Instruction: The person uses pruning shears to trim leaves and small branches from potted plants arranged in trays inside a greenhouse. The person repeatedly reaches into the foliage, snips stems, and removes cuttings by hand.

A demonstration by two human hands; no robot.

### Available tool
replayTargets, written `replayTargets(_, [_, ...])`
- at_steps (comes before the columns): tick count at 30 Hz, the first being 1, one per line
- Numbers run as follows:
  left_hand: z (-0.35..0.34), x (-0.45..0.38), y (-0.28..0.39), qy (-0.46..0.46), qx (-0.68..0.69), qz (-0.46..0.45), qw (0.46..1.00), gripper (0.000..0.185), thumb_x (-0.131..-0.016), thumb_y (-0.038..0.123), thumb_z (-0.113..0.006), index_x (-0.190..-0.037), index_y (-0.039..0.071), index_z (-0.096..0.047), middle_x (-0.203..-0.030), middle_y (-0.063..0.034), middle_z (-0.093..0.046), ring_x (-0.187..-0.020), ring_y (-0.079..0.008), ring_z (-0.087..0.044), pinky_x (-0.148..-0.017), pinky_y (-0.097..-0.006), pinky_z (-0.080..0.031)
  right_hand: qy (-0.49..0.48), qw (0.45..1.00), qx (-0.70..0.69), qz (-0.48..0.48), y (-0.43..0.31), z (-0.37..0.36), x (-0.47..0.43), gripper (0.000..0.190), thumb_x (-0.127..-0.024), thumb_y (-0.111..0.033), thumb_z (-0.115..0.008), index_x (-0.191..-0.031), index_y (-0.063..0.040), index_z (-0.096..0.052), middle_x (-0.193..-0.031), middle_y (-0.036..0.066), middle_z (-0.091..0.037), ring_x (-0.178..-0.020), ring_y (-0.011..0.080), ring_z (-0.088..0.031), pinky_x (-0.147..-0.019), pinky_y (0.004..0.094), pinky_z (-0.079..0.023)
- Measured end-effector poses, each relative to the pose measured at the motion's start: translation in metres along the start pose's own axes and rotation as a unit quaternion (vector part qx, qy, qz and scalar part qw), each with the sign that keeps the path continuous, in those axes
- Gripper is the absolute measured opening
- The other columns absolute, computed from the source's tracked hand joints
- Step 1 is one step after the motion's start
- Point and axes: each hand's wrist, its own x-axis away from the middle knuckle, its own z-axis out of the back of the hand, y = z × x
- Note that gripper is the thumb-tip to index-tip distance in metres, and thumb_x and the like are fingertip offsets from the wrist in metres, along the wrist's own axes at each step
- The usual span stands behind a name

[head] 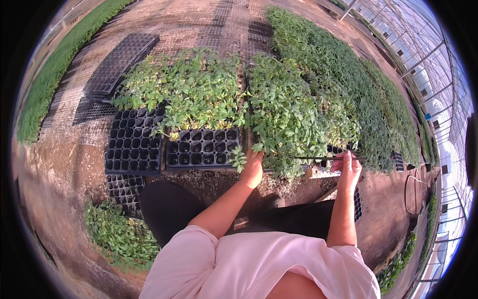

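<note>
My right hand grips a thin dark rod, held nearly level with its tip running left into the leaves. My left hand is at the near left edge of a dense block of green seedlings; its fingertips are partly hidden by leaves. A leafy sprig sticks out just left of that hand, and I cannot tell whether the fingers hold it. Left of the hand lies a black cell tray with bare front cells and seedlings in its farther part.
Another black cell tray adjoins on the left, above a lower tray. Stacked trays stand farther off. More seedlings grow at the lower left. A hose lies on the ground at right, near the greenhouse frame.
</note>
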Motion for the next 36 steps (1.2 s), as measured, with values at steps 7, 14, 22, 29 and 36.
replayTargets(7, [-0.006, 0.000, -0.001, -0.148, -0.134, -0.023, 0.980, 0.049, -0.071, 0.002, -0.047, -0.119, 0.009, -0.048, -0.107, -0.0088, -0.050, -0.102, -0.0274, -0.046, -0.090, -0.0383, -0.038, 0.114, 0.980, -0.157, 0.035, 0.010, 0.025, -0.055, 0.028, -0.090, -0.026, -0.047, -0.078, -0.002, -0.056, -0.057, 0.006, -0.056, -0.041, 0.0101, -0.047, -0.041, 0.0199, -0.038])
replayTargets(14, [-0.016, 0.012, -0.026, -0.197, -0.144, -0.002, 0.970, 0.056, -0.070, -0.002, -0.045, -0.126, 0.008, -0.040, -0.124, -0.0105, -0.044, -0.110, -0.0298, -0.043, -0.092, -0.0396, -0.036, 0.144, 0.976, -0.161, 0.008, 0.016, 0.031, -0.055, 0.031, -0.091, -0.027, -0.044, -0.080, -0.001, -0.057, -0.058, 0.006, -0.057, -0.044, 0.0110, -0.049, -0.045, 0.0203, -0.039])
replayTargets(22, [-0.026, 0.016, -0.031, -0.085, 0.382, 0.434, 0.811, 0.014, -0.084, 0.005, -0.050, -0.097, 0.005, -0.047, -0.091, -0.0029, -0.049, -0.084, -0.0137, -0.049, -0.068, -0.0261, -0.042, 0.209, 0.963, -0.167, 0.009, 0.034, 0.060, -0.062, 0.030, -0.091, -0.026, -0.043, -0.087, 0.000, -0.057, -0.065, 0.006, -0.058, -0.052, 0.0102, -0.052, -0.051, 0.0205, -0.042])
replayTargets(29, [-0.017, -0.034, 0.012, -0.074, 0.503, 0.241, 0.826, 0.022, -0.077, -0.009, -0.053, -0.092, 0.006, -0.054, -0.087, 0.0034, -0.051, -0.076, -0.0057, -0.048, -0.067, -0.0215, -0.040, 0.240, 0.959, -0.147, 0.028, 0.046, 0.078, -0.072, 0.028, -0.091, -0.025, -0.045, -0.086, -0.001, -0.058, -0.064, 0.005, -0.058, -0.052, 0.0086, -0.050, -0.051, 0.0199, -0.042])
replayTargets(36, [-0.004, -0.078, 0.099, -0.035, 0.355, 0.105, 0.928, 0.017, -0.068, -0.006, -0.056, -0.079, 0.002, -0.046, -0.086, -0.0030, -0.041, -0.069, -0.0110, -0.040, -0.058, -0.0230, -0.038, 0.272, 0.957, -0.094, 0.039, 0.069, 0.100, -0.079, 0.030, -0.092, -0.027, -0.042, -0.087, -0.002, -0.058, -0.065, 0.004, -0.058, -0.051, 0.0067, -0.050, -0.050, 0.0179, -0.041])
